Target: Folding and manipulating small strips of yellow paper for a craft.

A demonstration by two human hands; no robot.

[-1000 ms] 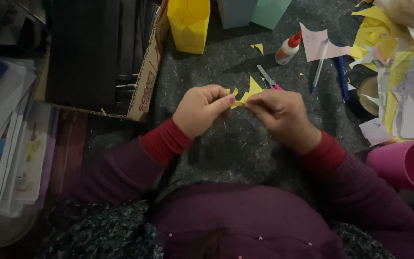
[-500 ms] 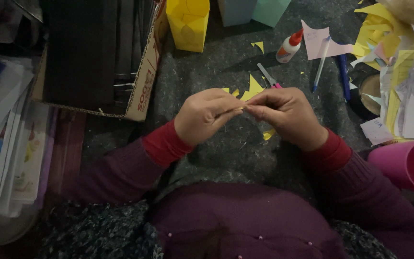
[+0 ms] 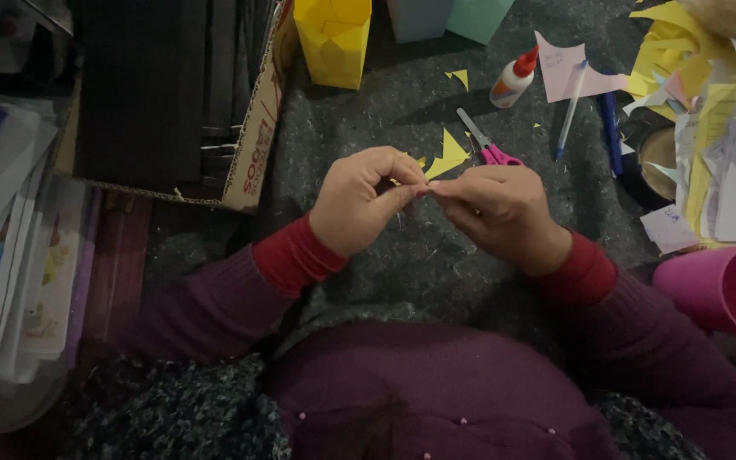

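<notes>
Left hand (image 3: 359, 200) and right hand (image 3: 497, 204) meet fingertip to fingertip at frame centre, both pinching small yellow paper scrap (image 3: 426, 189), mostly hidden between them. Scrap's long axis runs 9-to-3, equally near both hands. Yellow offcut (image 3: 449, 153) at 12 o'clock, pink-handled scissors (image 3: 487, 145) at 1, glue bottle (image 3: 513, 78) beyond.
</notes>
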